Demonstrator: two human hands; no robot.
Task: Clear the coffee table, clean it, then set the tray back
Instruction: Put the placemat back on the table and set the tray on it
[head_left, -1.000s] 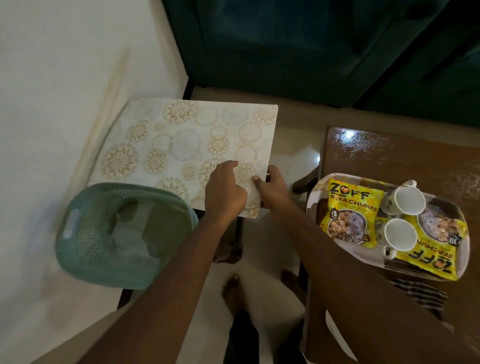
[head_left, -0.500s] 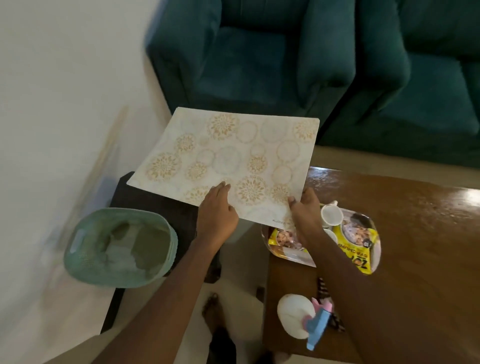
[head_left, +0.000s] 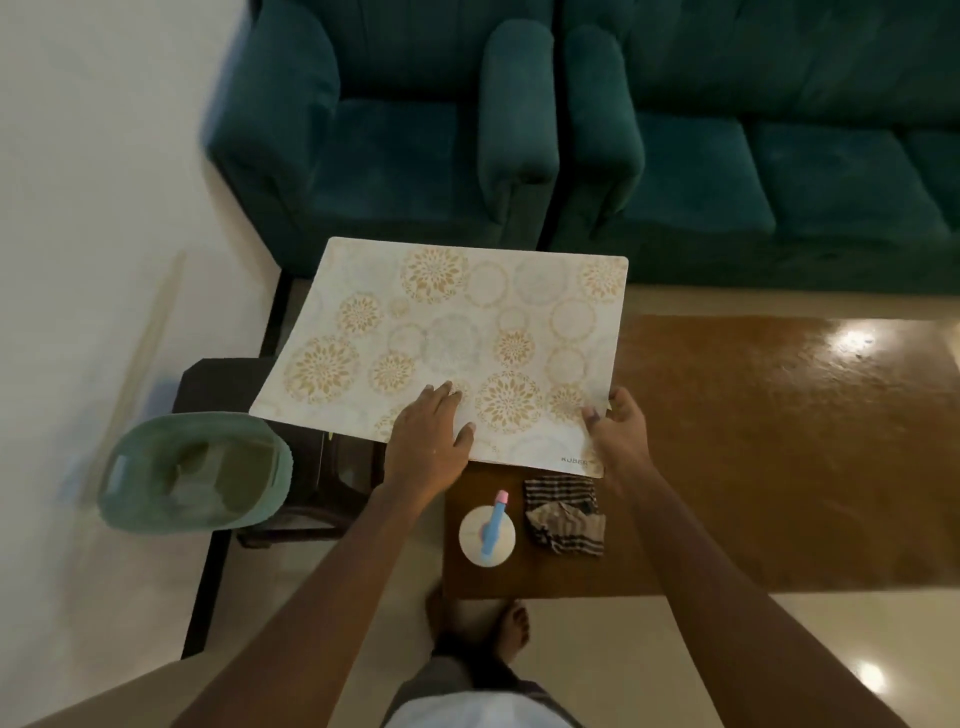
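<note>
Two teal sofas fill the far side, an armchair (head_left: 395, 130) beyond the left hand and a longer sofa (head_left: 779, 156) beyond the right hand. Below them, the brown wooden surface (head_left: 779, 441) stretches away to the right of both hands, glossy, with a bright glare patch far to the right. Over its left end lies a cream placemat (head_left: 457, 343) printed with gold and pale blue roundels; its left part overhangs the edge and reaches over a dark side table (head_left: 311, 467). The tray is not visible; whether it sits beneath the placemat cannot be told.

The left hand (head_left: 428, 447) lies palm down on the near edge of the placemat, its grip spread flat with fingers fanned on top. The right hand (head_left: 618, 436) takes the near right corner, its grip pinching the placemat's edge with the thumb on top and the fingers curled at the side.

Left of the left hand, a green plastic basket (head_left: 195, 475) sits partly over the dark side table. Just nearer than the right hand, a crumpled striped cloth (head_left: 566, 519) rests on the surface, touching the placemat's near edge. Beside it, between the two forearms, stands a white spray bottle (head_left: 487, 535) with a blue and pink nozzle. Below the surface's near edge, bare feet (head_left: 511, 623) stand on the pale floor.
</note>
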